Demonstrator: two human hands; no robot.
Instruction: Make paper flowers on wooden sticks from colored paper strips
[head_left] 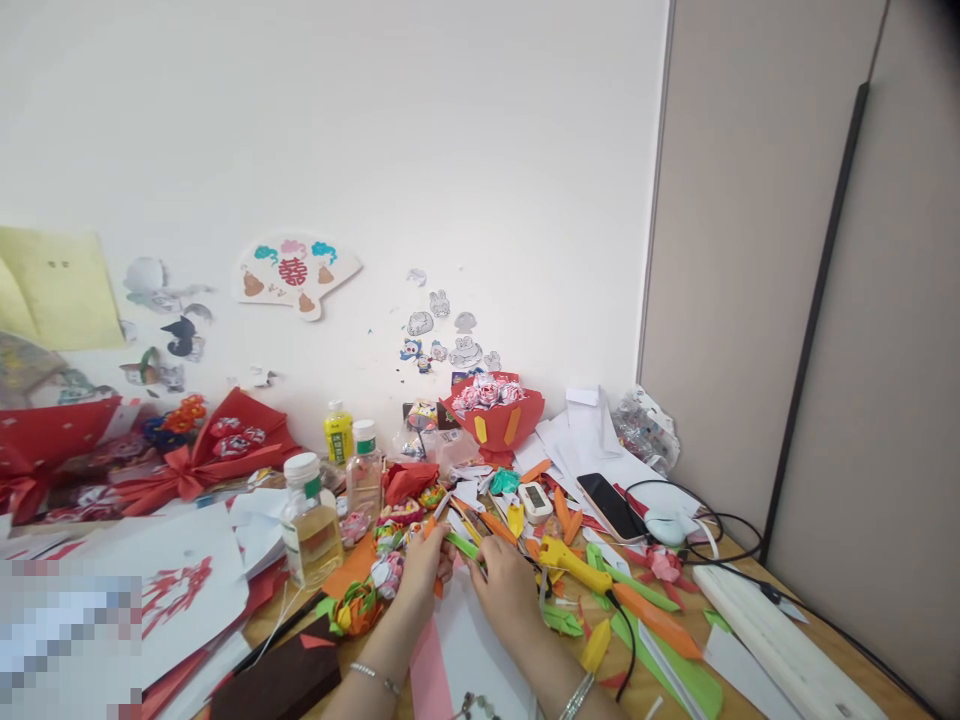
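Observation:
Low in the middle of the head view, my left hand (424,575) and my right hand (506,590) meet over a crowded craft table. Both are pinched on a small green folded paper piece (463,545), with orange paper strips (495,527) just beyond the fingers. Each wrist wears a thin bracelet. A pink paper sheet (429,665) and a white sheet (480,655) lie under my forearms. A yellow glue gun (574,567) lies just right of my right hand, its black cord trailing toward me.
Glue bottles (311,520) stand left of my hands, with a red paper bouquet (491,410) behind. A phone (611,505), white mouse (664,527) and power strip (780,645) lie to the right. Red paper bouquets (217,455) and paper scraps cover the left side. A wall is close behind.

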